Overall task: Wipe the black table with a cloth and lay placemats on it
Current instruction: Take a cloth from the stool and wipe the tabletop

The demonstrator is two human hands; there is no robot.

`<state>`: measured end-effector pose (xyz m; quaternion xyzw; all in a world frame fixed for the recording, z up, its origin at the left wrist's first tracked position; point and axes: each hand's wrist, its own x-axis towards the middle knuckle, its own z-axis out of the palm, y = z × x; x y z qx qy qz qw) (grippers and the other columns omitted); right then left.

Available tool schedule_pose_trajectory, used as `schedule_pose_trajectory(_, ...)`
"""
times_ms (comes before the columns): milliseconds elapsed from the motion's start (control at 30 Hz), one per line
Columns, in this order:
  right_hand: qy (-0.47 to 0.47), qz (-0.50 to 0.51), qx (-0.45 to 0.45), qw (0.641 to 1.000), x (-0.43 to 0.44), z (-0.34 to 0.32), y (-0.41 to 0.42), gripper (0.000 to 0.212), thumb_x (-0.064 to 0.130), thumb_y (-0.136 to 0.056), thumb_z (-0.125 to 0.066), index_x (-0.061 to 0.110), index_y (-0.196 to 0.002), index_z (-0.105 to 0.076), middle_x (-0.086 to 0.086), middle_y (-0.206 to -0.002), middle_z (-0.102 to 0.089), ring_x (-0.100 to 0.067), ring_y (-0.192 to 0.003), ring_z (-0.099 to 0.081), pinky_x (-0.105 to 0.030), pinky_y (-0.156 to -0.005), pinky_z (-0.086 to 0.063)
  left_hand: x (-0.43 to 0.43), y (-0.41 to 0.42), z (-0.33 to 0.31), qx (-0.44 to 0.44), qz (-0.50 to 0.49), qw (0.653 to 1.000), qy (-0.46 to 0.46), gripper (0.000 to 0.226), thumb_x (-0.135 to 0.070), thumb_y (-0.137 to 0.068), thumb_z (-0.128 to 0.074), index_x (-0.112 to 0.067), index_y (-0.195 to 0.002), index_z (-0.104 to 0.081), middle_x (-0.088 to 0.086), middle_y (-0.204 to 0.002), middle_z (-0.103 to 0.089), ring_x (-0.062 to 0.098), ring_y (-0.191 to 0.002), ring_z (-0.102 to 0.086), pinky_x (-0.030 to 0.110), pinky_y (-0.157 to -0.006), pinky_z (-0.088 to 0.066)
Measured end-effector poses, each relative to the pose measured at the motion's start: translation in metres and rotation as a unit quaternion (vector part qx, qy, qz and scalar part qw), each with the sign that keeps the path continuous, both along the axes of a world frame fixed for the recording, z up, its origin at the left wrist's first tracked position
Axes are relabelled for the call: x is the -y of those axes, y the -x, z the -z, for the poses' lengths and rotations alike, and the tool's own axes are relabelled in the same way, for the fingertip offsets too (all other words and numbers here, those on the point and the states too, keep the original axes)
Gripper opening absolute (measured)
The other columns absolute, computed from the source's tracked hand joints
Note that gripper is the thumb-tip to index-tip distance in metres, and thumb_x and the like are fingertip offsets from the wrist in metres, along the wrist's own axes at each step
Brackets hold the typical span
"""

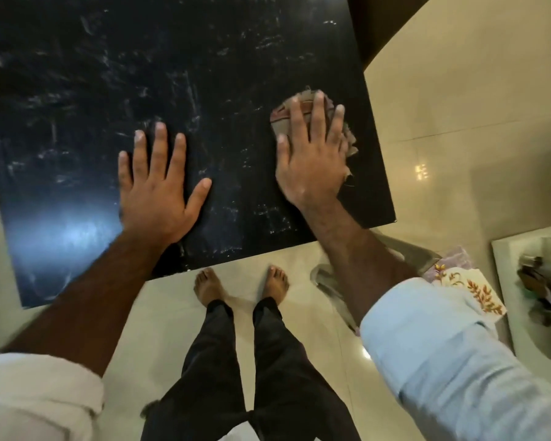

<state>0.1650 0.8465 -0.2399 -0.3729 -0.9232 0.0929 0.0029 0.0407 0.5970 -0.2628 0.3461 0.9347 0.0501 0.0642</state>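
The right hand presses flat, fingers spread, on a crumpled cloth near the black table's right edge, while the left hand rests flat, holding nothing, on the tabletop.

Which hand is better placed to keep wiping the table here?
Right. The right hand lies flat on the cloth near the black table's right edge; the left hand rests bare on the surface.
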Motion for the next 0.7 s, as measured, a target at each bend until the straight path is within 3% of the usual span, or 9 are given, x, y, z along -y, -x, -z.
schedule_pose_trajectory(167, 0.033, -0.102, -0.014, 0.994, 0.090, 0.003, -0.048, 0.068, 0.058, -0.116, -0.034, 0.034, -0.178, -0.022, -0.005, -0.188, -0.009, -0.041, -0.173, -0.005, -0.061, -0.133, -0.023, 0.001, 0.003, -0.006, 0.025, 0.015, 1.000, -0.001, 0.085, -0.076, -0.110, -0.016, -0.028, -0.180, -0.002, 0.003, -0.188, 0.007, 0.034, -0.173, 0.004, 0.062, -0.138, -0.002)
schedule_pose_trajectory(333, 0.052, -0.046, 0.057, 0.996, 0.082, -0.008, -0.115, 0.074, 0.067, -0.113, -0.025, 0.038, -0.179, -0.009, -0.001, -0.188, 0.005, -0.039, -0.173, 0.002, -0.066, -0.131, -0.016, 0.040, 0.018, -0.013, 0.013, -0.008, 1.000, 0.006, 0.085, -0.076, -0.111, -0.021, -0.029, -0.179, -0.005, 0.003, -0.188, 0.004, 0.036, -0.173, 0.002, 0.062, -0.137, 0.000)
schedule_pose_trajectory(533, 0.041, 0.063, 0.046, 0.996, 0.016, -0.015, -0.035, 0.073, 0.062, -0.116, -0.029, 0.034, -0.180, -0.007, -0.009, -0.188, 0.004, -0.045, -0.172, 0.008, -0.070, -0.135, -0.016, 0.062, 0.026, -0.014, 0.017, -0.006, 1.000, 0.023, 0.085, -0.080, -0.109, -0.019, -0.035, -0.179, -0.001, 0.003, -0.188, 0.007, 0.038, -0.173, 0.004, 0.064, -0.136, -0.001)
schedule_pose_trajectory(700, 0.010, 0.001, 0.026, 1.000, 0.061, -0.010, 0.031, 0.073, 0.063, -0.114, -0.024, 0.034, -0.179, -0.014, -0.011, -0.188, -0.004, -0.044, -0.172, -0.004, -0.063, -0.134, -0.024, 0.063, 0.027, -0.013, 0.014, -0.006, 1.000, 0.016, 0.086, -0.081, -0.109, -0.019, -0.034, -0.179, -0.002, 0.004, -0.188, 0.006, 0.039, -0.173, 0.003, 0.066, -0.136, -0.004)
